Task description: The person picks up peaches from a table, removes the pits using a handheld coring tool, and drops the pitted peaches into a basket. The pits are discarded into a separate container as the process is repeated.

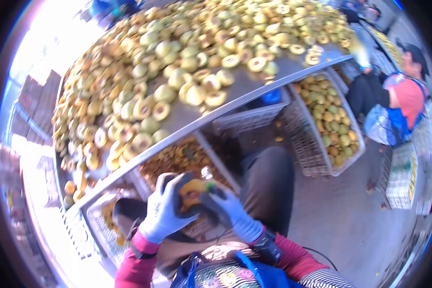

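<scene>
We have one yellow fruit (pixel 191 186) before our lap, off the near edge of the table (pixel 185 117) and over a crate (pixel 216 161) of scraps. Our gloved left hand (pixel 169 205) wraps it from the left, fingers curled round its side; our right hand (pixel 229 209) meets it opposite, by a small green thing (pixel 210 186), though blur keeps us from telling what those fingertips pinch, if anything. We judge the fruit light and fairly firm, slippery wherever flesh is bare, and easily bruised, so the skin round its sides seems the surest hold. Halves (pixel 192 52) crowd the table, leaving some metal bare along its near edge.
</scene>
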`<state>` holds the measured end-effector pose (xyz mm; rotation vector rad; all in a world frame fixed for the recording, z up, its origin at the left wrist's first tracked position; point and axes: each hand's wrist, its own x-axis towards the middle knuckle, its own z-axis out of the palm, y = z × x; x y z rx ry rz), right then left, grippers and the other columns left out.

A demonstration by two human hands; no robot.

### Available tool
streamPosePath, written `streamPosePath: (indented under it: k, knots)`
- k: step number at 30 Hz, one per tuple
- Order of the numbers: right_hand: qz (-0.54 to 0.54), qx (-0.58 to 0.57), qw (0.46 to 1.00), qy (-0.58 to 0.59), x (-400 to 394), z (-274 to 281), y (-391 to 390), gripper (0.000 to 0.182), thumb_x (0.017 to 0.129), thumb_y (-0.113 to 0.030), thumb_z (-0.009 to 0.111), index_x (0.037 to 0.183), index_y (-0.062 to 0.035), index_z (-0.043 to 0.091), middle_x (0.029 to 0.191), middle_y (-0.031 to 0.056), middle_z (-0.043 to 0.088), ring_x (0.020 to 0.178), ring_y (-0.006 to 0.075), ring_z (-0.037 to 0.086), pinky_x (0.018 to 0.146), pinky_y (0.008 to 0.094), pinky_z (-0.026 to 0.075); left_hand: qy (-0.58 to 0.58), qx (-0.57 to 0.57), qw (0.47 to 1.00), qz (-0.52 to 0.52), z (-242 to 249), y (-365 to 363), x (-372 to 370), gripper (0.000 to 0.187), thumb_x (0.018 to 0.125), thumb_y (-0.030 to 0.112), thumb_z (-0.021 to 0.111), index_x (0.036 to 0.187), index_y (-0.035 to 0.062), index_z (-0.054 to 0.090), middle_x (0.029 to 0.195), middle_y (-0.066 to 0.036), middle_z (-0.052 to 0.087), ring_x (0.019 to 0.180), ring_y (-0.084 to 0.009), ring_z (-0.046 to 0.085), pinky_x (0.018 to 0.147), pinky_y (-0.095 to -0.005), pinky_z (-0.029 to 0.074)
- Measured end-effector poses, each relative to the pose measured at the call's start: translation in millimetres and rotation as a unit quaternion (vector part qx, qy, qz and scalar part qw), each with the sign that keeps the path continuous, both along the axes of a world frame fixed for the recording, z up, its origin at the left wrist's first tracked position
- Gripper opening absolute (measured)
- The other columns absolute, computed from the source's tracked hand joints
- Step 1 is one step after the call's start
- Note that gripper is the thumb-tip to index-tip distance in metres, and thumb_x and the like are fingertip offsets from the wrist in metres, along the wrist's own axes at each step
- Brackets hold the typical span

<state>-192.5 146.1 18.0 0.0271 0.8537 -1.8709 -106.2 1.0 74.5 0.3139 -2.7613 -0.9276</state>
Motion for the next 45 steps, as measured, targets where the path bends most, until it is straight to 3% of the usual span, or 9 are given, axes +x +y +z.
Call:
streamPosePath:
  k: [5, 9, 10, 17, 21, 23, 31, 34, 45]
  knots:
    - [0.064, 0.065, 0.995, 0.049, -4.0, 3.2, 4.8, 0.025, 0.090, -0.020, 0.063, 0.109, -0.0039, 0.057, 0.076, -0.0011, 0.059, 0.056, 0.0039, 0.052, 0.048, 0.0167, 0.041, 0.096, 0.081, 0.992, 0.010, -19.8, -0.1, 17.8, 0.069, 0.065, 0.014, 0.081, 0.126, 0.0034, 0.051, 0.108, -0.013, 0.050, 0.080, -0.0183, 0.056, 0.070, -0.0283, 0.048]
    - [0.081, 0.043, 0.994, 0.056, -7.4, 15.8, 6.6, 0.032, 0.089, -0.031, 0.064, 0.106, -0.0047, 0.058, 0.060, -0.0003, 0.053, 0.040, 0.0056, 0.044, 0.036, 0.0194, 0.035, 0.120, 0.596, 0.780, 0.152, -29.4, 30.2, 23.2, 0.062, 0.088, 0.039, 0.061, 0.133, 0.0001, 0.043, 0.109, -0.006, 0.056, 0.072, -0.0077, 0.051, 0.060, -0.0196, 0.043]
    - [0.099, 0.061, 0.992, 0.058, -7.2, 16.2, 5.1, 0.032, 0.090, -0.034, 0.062, 0.104, -0.0052, 0.058, 0.059, -0.0010, 0.053, 0.040, 0.0054, 0.044, 0.036, 0.0191, 0.034, 0.093, 0.437, 0.882, 0.151, -32.0, 34.1, 16.5, 0.059, 0.095, 0.049, 0.043, 0.132, 0.0027, 0.044, 0.107, -0.004, 0.059, 0.067, -0.0061, 0.051, 0.055, -0.0174, 0.040]
    - [0.087, 0.081, 0.993, 0.015, 0.0, -1.0, 8.7, 0.032, 0.089, -0.038, 0.061, 0.096, -0.0071, 0.058, 0.061, -0.0022, 0.052, 0.044, 0.0050, 0.047, 0.040, 0.0187, 0.035, 0.094, 0.547, 0.804, 0.211, -53.7, 35.7, 25.3, 0.047, 0.099, 0.042, 0.041, 0.122, 0.0046, 0.056, 0.095, -0.001, 0.062, 0.053, -0.0031, 0.044, 0.051, -0.0163, 0.037]
    - [0.152, 0.002, 0.852, 0.500, -22.9, -18.2, -1.4, 0.024, 0.085, -0.025, 0.068, 0.094, -0.0047, 0.058, 0.066, -0.0022, 0.053, 0.050, 0.0021, 0.046, 0.044, 0.0175, 0.037, -0.016, 0.428, 0.897, 0.111, -43.6, 13.4, 35.9, 0.037, 0.095, 0.024, 0.053, 0.124, 0.0005, 0.054, 0.095, -0.005, 0.066, 0.075, -0.0109, 0.060, 0.069, -0.0256, 0.049]
    - [0.213, 0.016, 0.878, 0.428, -25.5, -17.0, -0.1, 0.021, 0.084, -0.016, 0.069, 0.095, -0.0035, 0.057, 0.067, -0.0031, 0.052, 0.053, 0.0015, 0.045, 0.047, 0.0170, 0.037, -0.151, 0.440, 0.885, -0.012, -50.7, 4.9, 42.6, 0.044, 0.093, 0.028, 0.056, 0.124, -0.0031, 0.052, 0.101, -0.005, 0.063, 0.094, -0.0104, 0.055, 0.085, -0.0252, 0.044]
    - [0.000, 0.164, 0.964, 0.208, 2.2, -1.4, -3.3, 0.014, 0.087, -0.007, 0.063, 0.101, -0.0035, 0.061, 0.073, -0.0013, 0.059, 0.054, 0.0022, 0.049, 0.051, 0.0180, 0.041, 0.066, 0.550, 0.772, 0.312, -51.6, 32.2, 26.1, 0.031, 0.095, 0.029, 0.055, 0.110, 0.0021, 0.057, 0.092, -0.004, 0.062, 0.077, -0.0093, 0.057, 0.067, -0.0223, 0.047]
    - [-0.051, 0.177, 0.843, 0.505, 23.1, -31.2, -3.2, 0.026, 0.081, -0.005, 0.069, 0.106, -0.0017, 0.060, 0.084, 0.0053, 0.064, 0.071, 0.0125, 0.061, 0.067, 0.0277, 0.050, 0.192, 0.531, 0.771, 0.295, -69.7, 50.8, 21.7, 0.028, 0.093, 0.021, 0.059, 0.111, 0.0012, 0.055, 0.096, -0.006, 0.061, 0.084, -0.0099, 0.056, 0.075, -0.0239, 0.048]
    - [-0.035, 0.209, 0.716, 0.666, 31.5, -8.8, 0.5, 0.027, 0.074, -0.006, 0.071, 0.098, -0.0024, 0.058, 0.084, 0.0167, 0.063, 0.079, 0.0355, 0.063, 0.069, 0.0368, 0.050, 0.143, 0.388, 0.860, 0.300, -81.9, 59.0, 32.7, 0.028, 0.082, -0.001, 0.057, 0.109, 0.0004, 0.048, 0.104, -0.011, 0.059, 0.096, -0.0171, 0.058, 0.088, -0.0289, 0.045]
